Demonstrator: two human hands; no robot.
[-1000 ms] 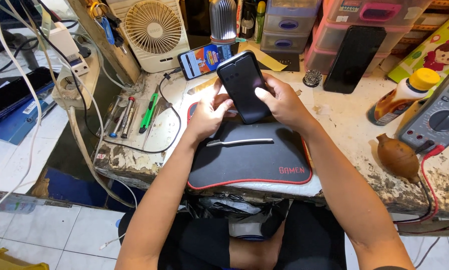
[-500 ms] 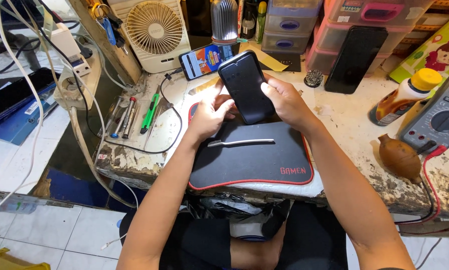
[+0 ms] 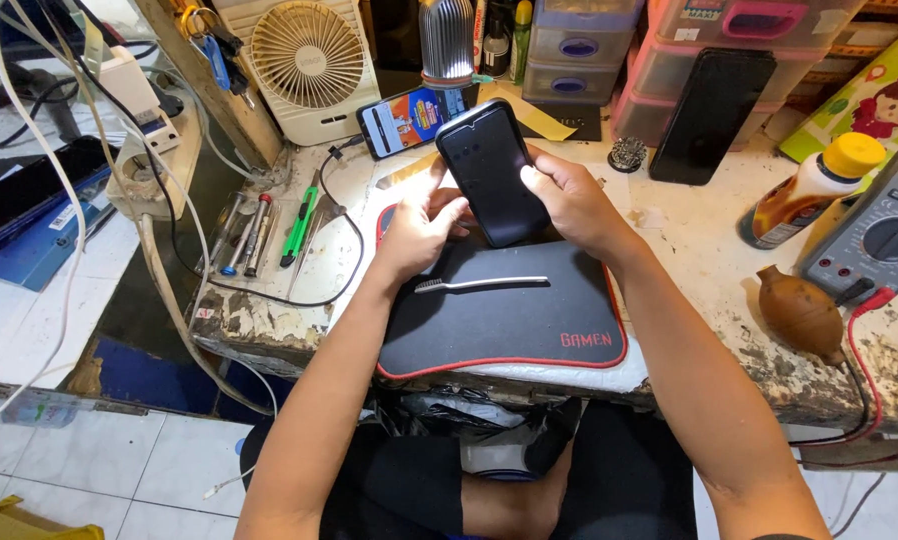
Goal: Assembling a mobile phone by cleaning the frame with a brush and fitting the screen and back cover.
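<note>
Both of my hands hold a black smartphone (image 3: pixel 491 170) tilted up above a black mat with a red edge (image 3: pixel 499 320). My left hand (image 3: pixel 416 228) grips its lower left side, fingers behind it. The right hand (image 3: pixel 569 200) clasps its right edge, thumb on the dark screen. On the mat below lies a thin grey toothbrush-like tool (image 3: pixel 481 284).
Behind stand a small white fan (image 3: pixel 306 60), a lit phone (image 3: pixel 409 118), a second dark phone leaning on plastic drawers (image 3: pixel 714 112). A multimeter (image 3: pixel 884 240), brown blower bulb (image 3: pixel 801 312) and yellow-capped bottle (image 3: pixel 814 190) sit right. Screwdrivers and tweezers (image 3: pixel 269 232) lie left.
The phone and both hands have stayed almost in place; the phone has tipped slightly and my left fingers have shifted a little along its edge.
</note>
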